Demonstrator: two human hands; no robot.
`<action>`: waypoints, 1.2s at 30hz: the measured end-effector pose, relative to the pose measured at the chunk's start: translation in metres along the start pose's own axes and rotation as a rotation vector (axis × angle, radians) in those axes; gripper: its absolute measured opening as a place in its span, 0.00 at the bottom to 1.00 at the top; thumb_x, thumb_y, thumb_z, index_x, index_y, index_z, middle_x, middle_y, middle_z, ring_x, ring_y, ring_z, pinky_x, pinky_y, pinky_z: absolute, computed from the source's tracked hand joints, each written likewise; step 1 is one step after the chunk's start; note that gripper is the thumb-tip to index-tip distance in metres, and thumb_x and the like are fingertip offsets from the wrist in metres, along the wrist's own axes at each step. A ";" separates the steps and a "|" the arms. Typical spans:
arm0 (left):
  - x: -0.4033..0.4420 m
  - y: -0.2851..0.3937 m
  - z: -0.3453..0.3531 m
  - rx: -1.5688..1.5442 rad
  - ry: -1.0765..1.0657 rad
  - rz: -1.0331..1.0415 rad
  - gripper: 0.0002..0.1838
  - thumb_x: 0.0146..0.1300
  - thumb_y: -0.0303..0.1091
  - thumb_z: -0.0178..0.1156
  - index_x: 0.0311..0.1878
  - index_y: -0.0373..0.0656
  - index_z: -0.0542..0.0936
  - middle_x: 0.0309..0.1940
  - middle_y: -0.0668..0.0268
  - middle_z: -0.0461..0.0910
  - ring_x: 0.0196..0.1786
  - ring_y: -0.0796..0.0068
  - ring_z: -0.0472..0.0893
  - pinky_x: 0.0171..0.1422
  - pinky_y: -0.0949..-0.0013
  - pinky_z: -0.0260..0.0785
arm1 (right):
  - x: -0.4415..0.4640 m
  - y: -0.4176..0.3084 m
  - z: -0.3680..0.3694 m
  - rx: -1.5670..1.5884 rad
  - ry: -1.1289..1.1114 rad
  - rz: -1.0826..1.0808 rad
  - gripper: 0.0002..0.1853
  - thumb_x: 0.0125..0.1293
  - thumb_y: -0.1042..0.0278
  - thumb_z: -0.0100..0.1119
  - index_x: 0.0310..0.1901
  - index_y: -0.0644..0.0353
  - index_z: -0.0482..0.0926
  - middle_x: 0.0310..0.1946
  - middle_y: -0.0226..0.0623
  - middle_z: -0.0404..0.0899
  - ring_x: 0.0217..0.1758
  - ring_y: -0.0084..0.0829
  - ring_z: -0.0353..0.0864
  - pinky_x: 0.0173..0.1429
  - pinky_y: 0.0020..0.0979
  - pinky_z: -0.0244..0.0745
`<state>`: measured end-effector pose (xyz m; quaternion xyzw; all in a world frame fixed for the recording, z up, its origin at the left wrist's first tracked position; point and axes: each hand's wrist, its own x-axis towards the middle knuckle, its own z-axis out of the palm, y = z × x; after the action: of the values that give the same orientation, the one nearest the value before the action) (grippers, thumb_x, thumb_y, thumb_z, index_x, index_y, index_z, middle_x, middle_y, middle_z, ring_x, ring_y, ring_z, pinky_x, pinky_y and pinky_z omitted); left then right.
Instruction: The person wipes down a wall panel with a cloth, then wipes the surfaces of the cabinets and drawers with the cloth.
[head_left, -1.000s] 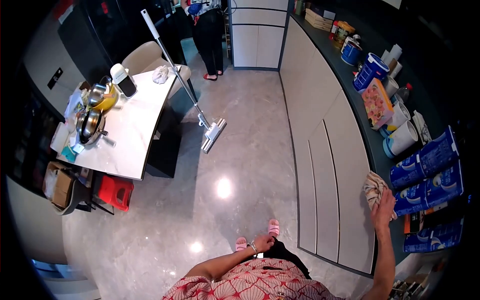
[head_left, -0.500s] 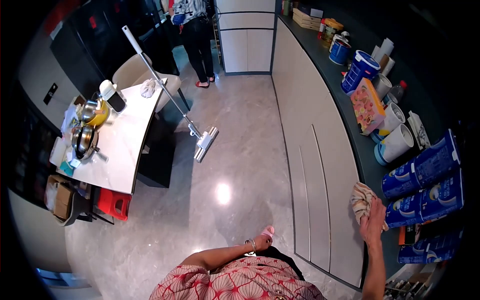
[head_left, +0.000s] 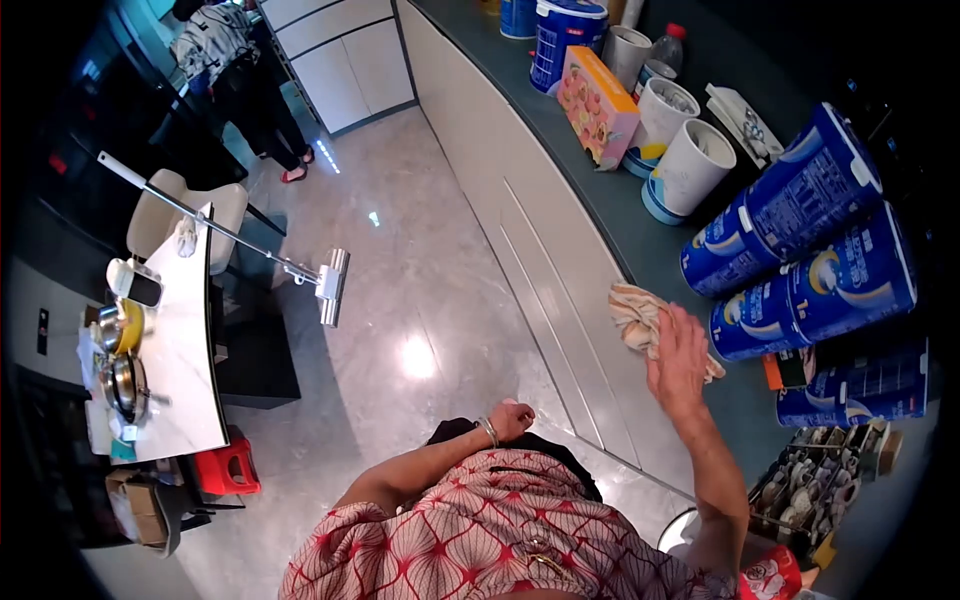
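My right hand (head_left: 680, 355) lies over a crumpled striped cloth (head_left: 640, 318), its fingers closed on it against the dark countertop (head_left: 650, 245). The cloth sticks out past my fingertips near the counter's front edge. Just beyond the hand, blue cans (head_left: 763, 312) stand in stacks. In front of my waist hangs my left hand (head_left: 512, 420), a bracelet on its wrist. Its fingers are curled in, with nothing visible in them.
Farther along the counter are white containers (head_left: 690, 170), a pink-orange box (head_left: 598, 105) and a blue tub (head_left: 566, 45). A mop (head_left: 330, 288) leans on the white table (head_left: 185, 370). A red stool (head_left: 227, 467) sits below. Another person (head_left: 245, 85) stands at the back.
My view has swung to the right, so the table and mop sit farther left. My right hand stays on the cloth, which looks more spread beneath it. The person at the back leans more.
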<state>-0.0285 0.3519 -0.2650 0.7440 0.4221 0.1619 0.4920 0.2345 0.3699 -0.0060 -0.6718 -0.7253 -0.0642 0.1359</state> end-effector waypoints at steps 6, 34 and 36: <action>0.025 -0.025 0.019 0.137 -0.105 -0.005 0.10 0.53 0.37 0.56 0.38 0.48 0.81 0.31 0.57 0.80 0.36 0.56 0.79 0.40 0.58 0.71 | 0.027 0.002 0.016 0.021 0.035 -0.057 0.33 0.46 0.77 0.58 0.59 0.64 0.63 0.60 0.47 0.61 0.61 0.52 0.59 0.62 0.47 0.56; 0.085 -0.077 -0.150 -0.081 -0.072 -0.076 0.05 0.51 0.34 0.57 0.30 0.46 0.80 0.28 0.57 0.81 0.32 0.55 0.80 0.38 0.59 0.73 | 0.322 -0.085 0.112 -0.451 0.094 -0.021 0.25 0.46 0.69 0.63 0.46 0.65 0.67 0.37 0.43 0.69 0.46 0.40 0.69 0.47 0.35 0.69; 0.089 -0.080 -0.160 -0.102 -0.080 -0.124 0.05 0.52 0.35 0.57 0.30 0.47 0.80 0.28 0.57 0.81 0.33 0.55 0.80 0.39 0.60 0.73 | 0.344 -0.082 0.126 -0.439 0.082 0.007 0.23 0.46 0.70 0.62 0.45 0.66 0.68 0.37 0.43 0.70 0.44 0.40 0.70 0.46 0.34 0.70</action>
<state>-0.1178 0.5301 -0.2757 0.6965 0.4384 0.1226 0.5546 0.1181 0.7270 -0.0218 -0.6847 -0.6853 -0.2474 0.0162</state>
